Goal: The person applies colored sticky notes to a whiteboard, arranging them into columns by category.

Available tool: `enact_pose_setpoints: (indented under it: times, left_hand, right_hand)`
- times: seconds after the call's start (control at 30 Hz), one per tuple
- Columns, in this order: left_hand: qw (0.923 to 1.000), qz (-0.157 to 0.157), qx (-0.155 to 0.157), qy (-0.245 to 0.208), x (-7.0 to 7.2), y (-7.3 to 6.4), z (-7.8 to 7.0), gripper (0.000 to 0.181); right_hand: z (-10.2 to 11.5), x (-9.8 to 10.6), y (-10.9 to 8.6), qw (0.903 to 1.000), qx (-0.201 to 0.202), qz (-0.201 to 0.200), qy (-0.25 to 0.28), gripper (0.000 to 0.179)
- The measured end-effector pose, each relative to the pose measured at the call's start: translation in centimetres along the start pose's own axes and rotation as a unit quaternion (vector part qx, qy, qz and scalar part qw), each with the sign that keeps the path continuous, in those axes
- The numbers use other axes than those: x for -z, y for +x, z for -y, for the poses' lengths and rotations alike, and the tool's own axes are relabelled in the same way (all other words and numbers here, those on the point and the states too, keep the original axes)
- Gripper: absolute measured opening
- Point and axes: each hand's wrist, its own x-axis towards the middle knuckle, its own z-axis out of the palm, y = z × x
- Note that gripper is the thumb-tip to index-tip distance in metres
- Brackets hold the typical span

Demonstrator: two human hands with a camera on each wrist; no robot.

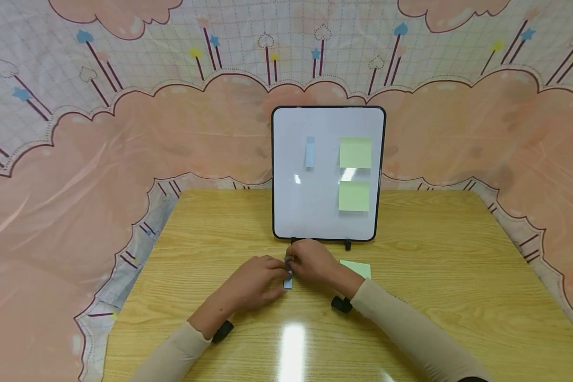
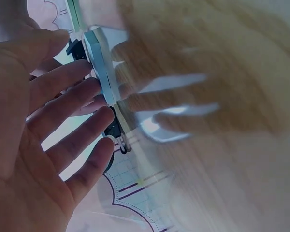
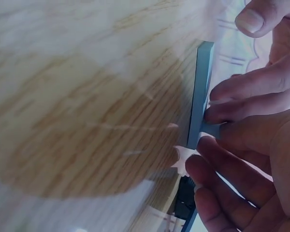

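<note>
A narrow pad of blue sticky notes [image 1: 288, 284] lies on the table between both hands. My left hand [image 1: 255, 281] reaches it from the left; in the left wrist view the fairly straight fingers [image 2: 94, 87] touch the side of the pad [image 2: 102, 70]. At the pad's far end my right hand [image 1: 312, 260] pinches the end of the top blue sheet between thumb and index finger. The right wrist view shows that pinch low beside the thick pad [image 3: 201, 94], with the fingers partly hiding the sheet. Left fingertips [image 3: 222, 92] rest close to it there.
A black-framed whiteboard [image 1: 305, 212] stands behind the hands on small black feet. It bears one blue strip [image 1: 310, 153] and two green square notes [image 1: 355, 153]. A green note pad [image 1: 358, 268] lies on the wooden table, partly behind the right forearm. Patterned cloth [image 1: 205, 138] surrounds the table.
</note>
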Motion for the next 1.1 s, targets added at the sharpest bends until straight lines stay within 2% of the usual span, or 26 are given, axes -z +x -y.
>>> enact_pose_setpoints:
  times: [0.4, 0.87, 1.1]
  left_hand:
    - [0.9997, 0.013, 0.013, 0.015, 0.2, 0.3, -0.2, 0.032]
    - [0.9997, 0.015, 0.019, 0.002, 0.2, 0.3, -0.3, 0.032]
    - [0.9998, 0.014, 0.016, 0.003, 0.3, 0.3, -0.3, 0.031]
  right_hand:
    - [-0.2, 0.2, 0.3, 0.9998, 0.01, -0.019, -0.007, 0.008]
    - [-0.4, 0.9, 0.3, 0.9986, 0.02, -0.049, -0.001, 0.006]
    - [-0.8, 1.4, 0.6, 0.997, 0.004, -0.075, 0.016, 0.005]
